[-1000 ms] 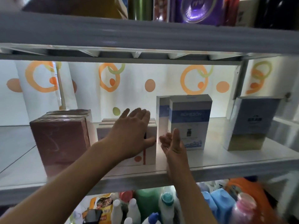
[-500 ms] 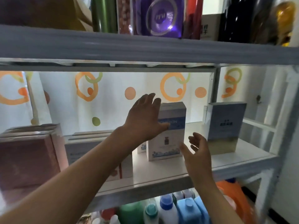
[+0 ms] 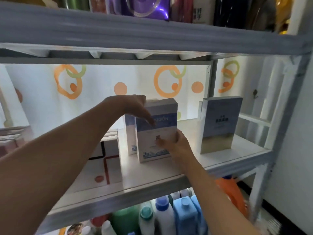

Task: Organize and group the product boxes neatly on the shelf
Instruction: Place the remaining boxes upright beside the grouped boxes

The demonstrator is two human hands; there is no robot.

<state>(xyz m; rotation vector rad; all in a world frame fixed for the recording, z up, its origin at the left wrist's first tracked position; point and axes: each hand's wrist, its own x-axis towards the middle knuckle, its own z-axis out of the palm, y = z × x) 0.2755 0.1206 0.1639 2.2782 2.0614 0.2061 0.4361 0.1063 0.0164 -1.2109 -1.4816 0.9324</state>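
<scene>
A white and blue product box (image 3: 159, 116) stands upright on the white shelf (image 3: 152, 177), with a matching box (image 3: 130, 133) close behind it to the left. My left hand (image 3: 135, 107) holds the front box at its top left corner, thumb across the blue band. My right hand (image 3: 172, 143) grips its lower right edge, thumb on the front face. A taller blue and gold box (image 3: 220, 126) stands apart to the right. White boxes with red lines (image 3: 110, 160) sit to the left, partly hidden by my left arm.
Reddish boxes (image 3: 10, 141) sit at the far left of the shelf. The upper shelf (image 3: 152, 34) hangs low overhead with purple and dark packages. Detergent bottles (image 3: 169, 216) crowd the shelf below. A grey upright post (image 3: 260, 184) bounds the right side.
The view has swung right. My left hand left the white box with red lines and reached the top of the blue and white box. My right hand closed on its lower right edge.
</scene>
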